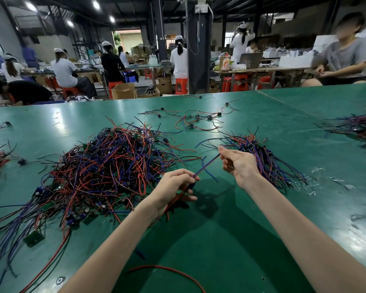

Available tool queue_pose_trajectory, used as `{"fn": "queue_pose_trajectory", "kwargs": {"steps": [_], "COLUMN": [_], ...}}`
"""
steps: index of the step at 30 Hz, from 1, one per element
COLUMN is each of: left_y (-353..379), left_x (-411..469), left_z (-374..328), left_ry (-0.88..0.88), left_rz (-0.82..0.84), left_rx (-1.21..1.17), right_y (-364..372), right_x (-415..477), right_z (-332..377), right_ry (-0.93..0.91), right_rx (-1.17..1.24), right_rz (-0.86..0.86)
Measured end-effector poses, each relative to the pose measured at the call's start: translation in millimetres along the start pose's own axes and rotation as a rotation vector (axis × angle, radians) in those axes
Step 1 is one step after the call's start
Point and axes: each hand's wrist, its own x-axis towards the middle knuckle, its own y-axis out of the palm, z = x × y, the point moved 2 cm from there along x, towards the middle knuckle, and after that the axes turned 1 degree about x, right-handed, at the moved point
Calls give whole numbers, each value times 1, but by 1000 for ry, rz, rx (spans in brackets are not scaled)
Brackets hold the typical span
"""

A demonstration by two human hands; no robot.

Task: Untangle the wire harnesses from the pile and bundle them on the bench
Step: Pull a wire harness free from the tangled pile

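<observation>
red wire (169, 271): one loose strand curving over the bench at the near edge, between the two forearms.
bench (241, 240): broad green top, glossy under the ceiling lights.
left hand (173, 187): fingers curled round the near end of a harness; red and dark wires trail from the fist down past the wrist.
harness (207, 164): blue and red wires drawn into a straight line between the two hands, raised off the bench.
right hand (239, 163): thumb and forefinger pinch the far end of the harness; the other fingers are loosely bent.
pile (106, 172): big tangle of red, blue and black wires with small green boards, left of the hands.
bundle (268, 159): wires lying side by side, fanned out just behind and right of the right hand.
plastic film (309, 185): crumpled clear scrap at the bundle's right edge.
loose harnesses (199, 119): a few scattered singly, farther back.
second heap (359, 127): dark tangle at the far right edge.
workers (179, 58): people seated at other tables beyond the bench, around a dark pillar (199, 49).
</observation>
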Motion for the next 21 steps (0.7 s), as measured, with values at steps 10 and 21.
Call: {"fn": "queue_pose_trajectory", "kwargs": {"steps": [10,21], "left_y": [-3,-6], "left_x": [2,2], "left_z": [4,3], "left_ry": [-19,1], "left_rz": [-44,-58], "left_rx": [-69,42], "right_y": [4,6], "right_x": [-3,-5], "right_z": [-3,0], "right_ry": [-33,-246], "right_rx": [43,-222], "right_rz": [53,146]}}
